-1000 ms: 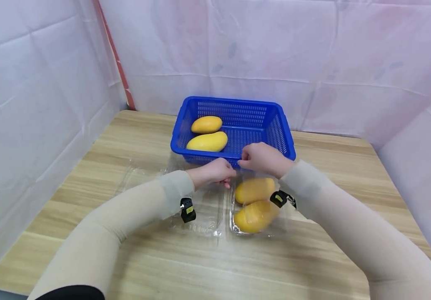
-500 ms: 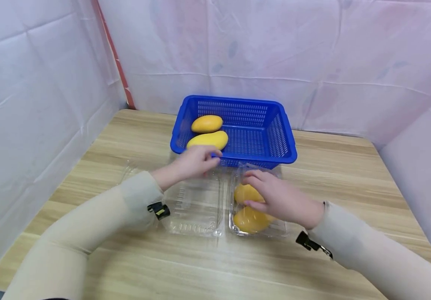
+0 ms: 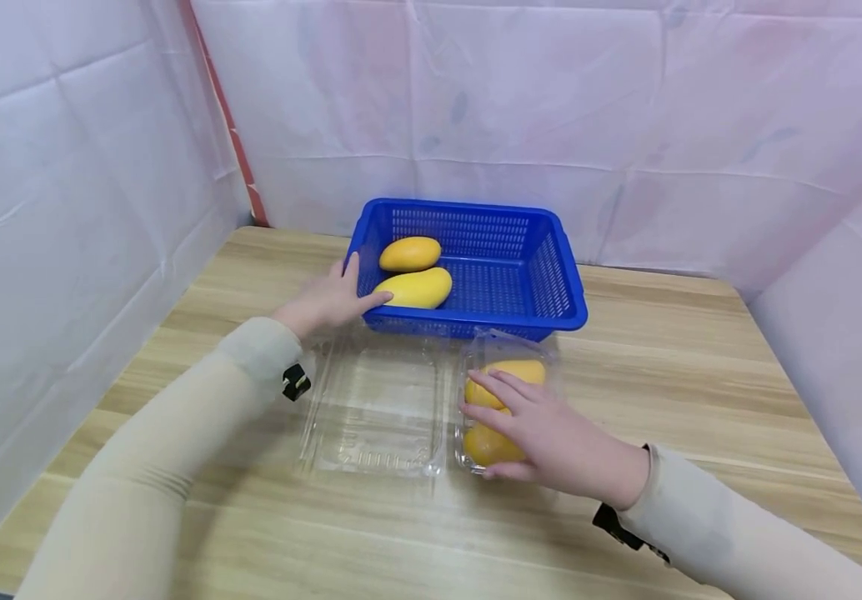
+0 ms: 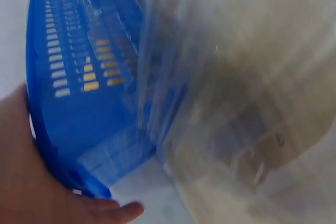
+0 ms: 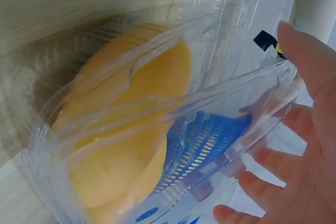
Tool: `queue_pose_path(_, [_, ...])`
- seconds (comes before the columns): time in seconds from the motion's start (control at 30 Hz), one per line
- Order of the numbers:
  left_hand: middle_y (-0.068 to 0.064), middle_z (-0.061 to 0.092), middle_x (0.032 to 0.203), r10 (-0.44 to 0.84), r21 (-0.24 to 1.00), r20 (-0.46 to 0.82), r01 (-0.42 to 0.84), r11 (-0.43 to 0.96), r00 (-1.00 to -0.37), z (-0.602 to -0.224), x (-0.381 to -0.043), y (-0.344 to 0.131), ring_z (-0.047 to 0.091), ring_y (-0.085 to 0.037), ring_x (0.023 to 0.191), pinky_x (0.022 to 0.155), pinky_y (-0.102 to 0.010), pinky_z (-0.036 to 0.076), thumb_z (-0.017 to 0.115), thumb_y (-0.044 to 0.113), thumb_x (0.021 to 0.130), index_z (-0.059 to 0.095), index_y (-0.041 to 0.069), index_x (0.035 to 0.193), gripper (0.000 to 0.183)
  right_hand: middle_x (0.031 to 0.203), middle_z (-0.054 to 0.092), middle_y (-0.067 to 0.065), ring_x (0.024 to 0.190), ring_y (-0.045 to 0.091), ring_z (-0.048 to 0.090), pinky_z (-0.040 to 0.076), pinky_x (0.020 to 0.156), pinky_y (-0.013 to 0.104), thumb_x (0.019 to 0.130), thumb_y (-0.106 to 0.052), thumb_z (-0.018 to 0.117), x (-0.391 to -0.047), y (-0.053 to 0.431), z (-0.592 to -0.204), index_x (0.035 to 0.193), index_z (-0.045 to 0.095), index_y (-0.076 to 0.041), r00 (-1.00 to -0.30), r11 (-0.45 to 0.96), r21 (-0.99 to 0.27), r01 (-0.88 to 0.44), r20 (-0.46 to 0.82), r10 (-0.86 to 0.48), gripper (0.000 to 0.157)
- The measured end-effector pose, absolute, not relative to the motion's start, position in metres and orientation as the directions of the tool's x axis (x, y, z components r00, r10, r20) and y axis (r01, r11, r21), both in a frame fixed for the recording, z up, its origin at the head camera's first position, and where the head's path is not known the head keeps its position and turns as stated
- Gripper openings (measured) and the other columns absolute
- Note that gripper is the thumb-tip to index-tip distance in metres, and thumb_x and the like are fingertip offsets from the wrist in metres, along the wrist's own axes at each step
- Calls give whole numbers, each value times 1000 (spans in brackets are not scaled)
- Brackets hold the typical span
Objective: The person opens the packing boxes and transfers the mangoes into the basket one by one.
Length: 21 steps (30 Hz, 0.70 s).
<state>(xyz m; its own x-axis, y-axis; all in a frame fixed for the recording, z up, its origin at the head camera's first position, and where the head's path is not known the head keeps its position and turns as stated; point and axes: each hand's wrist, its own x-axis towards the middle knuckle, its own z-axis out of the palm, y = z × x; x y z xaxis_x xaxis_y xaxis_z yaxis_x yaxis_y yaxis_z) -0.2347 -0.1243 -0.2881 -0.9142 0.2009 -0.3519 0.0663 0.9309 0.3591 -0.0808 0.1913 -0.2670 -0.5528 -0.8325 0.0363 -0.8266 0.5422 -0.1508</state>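
My left hand [image 3: 329,296] is at the front left corner of the blue plastic basket [image 3: 577,312], fingers spread and thumb beside the nearer mango [image 3: 419,287]. Part of that hand shows beside the basket's rim in the left wrist view. A second mango [image 3: 410,253] lies behind the nearer one in the basket. Over a clear plastic clamshell box [image 3: 464,454] my right hand [image 3: 551,437] spreads its fingers. Yellow mangoes [image 5: 142,87] lie inside this box. Its lid [image 5: 231,98] stands at an angle above them in the right wrist view, near my fingers.
Left of the filled box, an open clear clamshell box [image 3: 386,408] lies on the wooden table [image 3: 311,533]. Its film-like edges are hard to make out. White sheeting [image 3: 506,100] walls the table at the back and sides.
My hands have parted from close together at the basket's front. The left has moved left to the basket's corner; the right has come down over the filled box. Mangoes in the basket stay put.
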Motion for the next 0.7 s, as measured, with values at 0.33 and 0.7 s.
queue_pose_path(0.33, [-17,-17,152,284,547,-473,-26,837,-834,-281,-236,-132,-7,-32,140,110,-49,8,54,79,68,-30,8,141,131,148,29,16,133,35,29,37,98,51,80,-46,70,-80,193,-264,131,53,-12,-553,546,-163,-822,1,-833,63])
queue_pose_path(0.7, [-12,-32,148,373,602,-543,-39,798,-752,-279,-243,-138,-2,-33,140,107,-54,19,59,67,76,-38,12,136,126,145,35,15,131,32,34,40,96,47,80,-38,72,-77,204,-259,128,55,-11,-573,534,-260,-804,101,-813,58])
